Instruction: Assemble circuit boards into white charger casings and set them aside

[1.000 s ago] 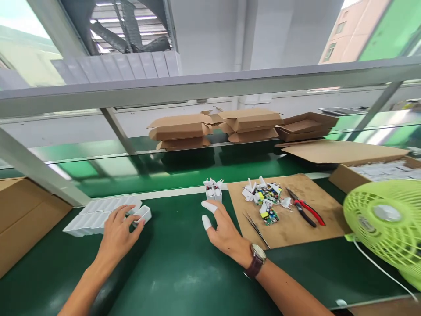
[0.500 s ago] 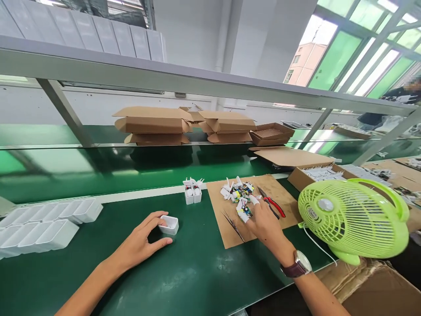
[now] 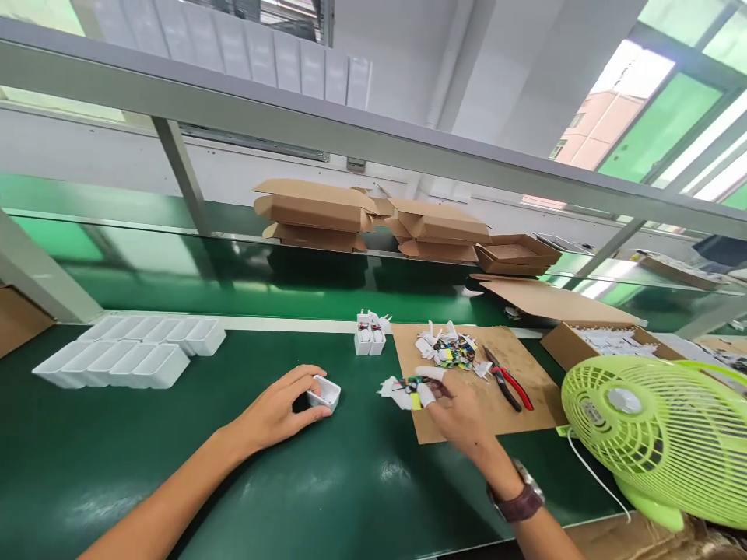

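My left hand (image 3: 292, 404) is closed around a small open-topped white plastic housing (image 3: 327, 395) on the green bench. Finger and thumb of my right hand (image 3: 458, 408), tipped with white finger cots, pinch a circuit board (image 3: 408, 386) with a white plastic piece on its left end. The board is over the left edge of a brown cardboard sheet (image 3: 432, 428), apart from the housing. Behind it on the sheet is a pile of similar boards (image 3: 455, 350). Two filled white housings (image 3: 369, 338) stand together between my hands, farther back.
Red-and-black pliers (image 3: 509, 381) lie on the sheet. A green fan (image 3: 647, 435) stands at the right, before a carton of white parts (image 3: 612, 342). Rows of white housings (image 3: 128, 354) sit at the left. Cardboard boxes (image 3: 318, 214) line the back beneath a shelf.
My right hand has lifted a circuit board from the pile and brought it left toward the housing. My left hand keeps its hold on the housing. The view has shifted left.
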Available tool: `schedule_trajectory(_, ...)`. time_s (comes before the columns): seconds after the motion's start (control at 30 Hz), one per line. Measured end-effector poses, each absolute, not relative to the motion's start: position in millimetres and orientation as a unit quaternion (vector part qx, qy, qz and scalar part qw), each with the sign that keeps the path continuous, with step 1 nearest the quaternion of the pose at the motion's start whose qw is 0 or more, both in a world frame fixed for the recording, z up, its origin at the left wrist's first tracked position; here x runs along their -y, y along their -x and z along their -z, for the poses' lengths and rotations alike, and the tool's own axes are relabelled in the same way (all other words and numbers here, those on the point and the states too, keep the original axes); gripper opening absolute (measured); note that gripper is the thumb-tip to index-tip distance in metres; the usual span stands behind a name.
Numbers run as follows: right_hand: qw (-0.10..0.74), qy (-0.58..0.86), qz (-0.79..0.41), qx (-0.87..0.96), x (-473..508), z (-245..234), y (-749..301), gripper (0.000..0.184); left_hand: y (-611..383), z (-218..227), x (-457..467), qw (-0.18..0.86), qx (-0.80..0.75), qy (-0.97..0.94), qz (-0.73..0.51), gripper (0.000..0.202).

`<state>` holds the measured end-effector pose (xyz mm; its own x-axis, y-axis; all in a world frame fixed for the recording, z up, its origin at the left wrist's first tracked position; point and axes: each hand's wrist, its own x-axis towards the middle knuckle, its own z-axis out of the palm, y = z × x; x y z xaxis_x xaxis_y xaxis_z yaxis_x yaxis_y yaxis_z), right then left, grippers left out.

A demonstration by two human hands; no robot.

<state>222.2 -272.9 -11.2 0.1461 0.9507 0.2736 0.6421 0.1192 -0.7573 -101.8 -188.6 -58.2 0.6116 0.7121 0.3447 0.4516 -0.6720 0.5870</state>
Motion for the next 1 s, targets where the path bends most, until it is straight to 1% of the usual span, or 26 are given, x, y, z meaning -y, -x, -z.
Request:
schedule_trajectory(0.03, 0.421, 0.625, -0.261, 0.603, 270.6, 15.9, -207.9, 0.028, 102.1, 58.1, 188.2, 0.226, -0.334, -0.867, -0.293, 0.020)
schedule_trajectory(0.1, 0.411, 0.608, -0.321, 0.599, 271.2, 25.2, -182.4, 0.028, 104.4, 57.1, 187.3, 0.221, -0.338, -0.865, -0.299, 0.021)
schedule_trajectory(0.13, 0.392, 0.597, -0.357, 0.602, 274.6, 28.3, -173.0, 0.030, 106.0, 55.9, 187.1, 0.220, -0.341, -0.864, -0.299, 0.022)
schedule_trajectory(0.2, 0.307, 0.567, -0.445, 0.622, 285.4, 28.8, -163.0, 0.032, 108.8, 52.4, 187.0, 0.220, -0.346, -0.863, -0.295, 0.026)
schedule_trajectory(0.23, 0.269, 0.564, -0.438, 0.646, 290.9, 26.0, -162.3, 0.031, 109.6, 50.4, 187.2, 0.220, -0.347, -0.864, -0.292, 0.028)
schedule_trajectory(0.27, 0.249, 0.561, -0.402, 0.679, 295.2, 21.6, -163.9, 0.029, 109.9, 48.5, 187.3, 0.220, -0.346, -0.865, -0.289, 0.030)
schedule_trajectory(0.33, 0.251, 0.548, -0.288, 0.744, 297.3, 11.1, -170.5, 0.026, 109.2, 45.8, 187.7, 0.218, -0.343, -0.868, -0.284, 0.034)
schedule_trajectory(0.37, 0.258, 0.531, -0.234, 0.772, 294.6, 6.6, -173.9, 0.027, 108.4, 45.2, 187.9, 0.215, -0.342, -0.870, -0.284, 0.034)
schedule_trajectory(0.43, 0.251, 0.486, -0.159, 0.822, 283.1, 2.0, -177.8, 0.036, 106.7, 45.6, 188.0, 0.210, -0.339, -0.871, -0.287, 0.033)
schedule_trajectory(0.5, 0.211, 0.438, -0.114, 0.866, 267.2, 3.9, -176.7, 0.052, 106.0, 47.3, 187.7, 0.205, -0.334, -0.872, -0.293, 0.032)
schedule_trajectory(0.57, 0.154, 0.397, -0.100, 0.899, 251.3, 9.6, -171.4, 0.066, 106.5, 49.2, 186.8, 0.199, -0.329, -0.874, -0.297, 0.027)
schedule_trajectory(0.6, 0.129, 0.381, -0.104, 0.910, 244.5, 12.6, -168.0, 0.068, 107.3, 50.1, 186.1, 0.195, -0.328, -0.875, -0.298, 0.024)
schedule_trajectory(0.67, 0.102, 0.369, -0.122, 0.916, 234.2, 16.8, -161.9, 0.061, 109.3, 51.0, 184.4, 0.189, -0.329, -0.875, -0.302, 0.019)
schedule_trajectory(0.73, 0.110, 0.386, -0.132, 0.906, 229.1, 18.2, -158.8, 0.053, 111.5, 51.0, 183.0, 0.183, -0.337, -0.872, -0.306, 0.021)
schedule_trajectory(0.77, 0.121, 0.397, -0.134, 0.900, 228.3, 18.2, -158.8, 0.054, 112.4, 50.8, 182.7, 0.180, -0.342, -0.870, -0.306, 0.025)
schedule_trajectory(0.9, 0.139, 0.409, -0.151, 0.889, 233.6, 20.9, -166.2, 0.073, 111.9, 50.2, 185.6, 0.191, -0.357, -0.866, -0.294, 0.038)
schedule_trajectory(0.93, 0.139, 0.409, -0.158, 0.888, 236.1, 22.7, -168.4, 0.075, 110.6, 50.5, 187.4, 0.198, -0.359, -0.864, -0.290, 0.040)
schedule_trajectory(1.0, 0.145, 0.408, -0.169, 0.885, 241.6, 27.0, -170.7, 0.072, 107.7, 51.8, 191.3, 0.218, -0.362, -0.861, -0.285, 0.042)
